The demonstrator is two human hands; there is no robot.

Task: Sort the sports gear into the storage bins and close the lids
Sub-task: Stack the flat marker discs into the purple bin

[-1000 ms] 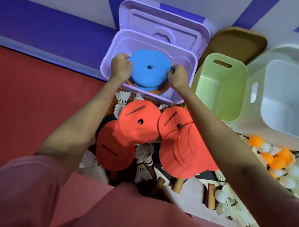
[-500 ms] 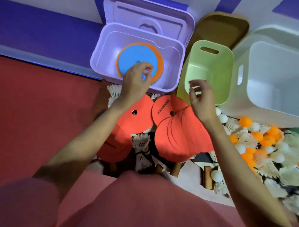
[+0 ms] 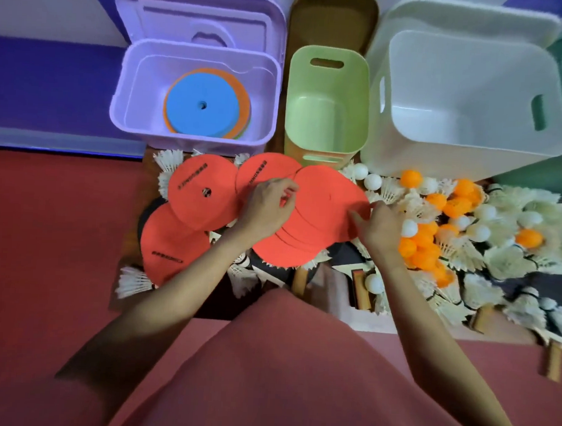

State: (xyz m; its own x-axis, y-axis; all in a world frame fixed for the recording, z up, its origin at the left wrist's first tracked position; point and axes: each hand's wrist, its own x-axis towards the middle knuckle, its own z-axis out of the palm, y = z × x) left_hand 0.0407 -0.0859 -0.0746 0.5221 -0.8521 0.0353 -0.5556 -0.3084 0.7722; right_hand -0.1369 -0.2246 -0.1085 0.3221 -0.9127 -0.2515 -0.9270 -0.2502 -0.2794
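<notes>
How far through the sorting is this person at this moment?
Early. Done: a blue disc on a small stack lies in the purple bin. In hand: the left hand and right hand are on the fanned red discs. Left: other red discs, ping-pong balls, shuttlecocks and paddles on the floor; the green bin and white bin look empty; the purple lid stands open.

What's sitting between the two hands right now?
In the head view, the fanned stack of red discs spans the gap. The left hand rests on its left part; the right hand is at its right edge.
</notes>
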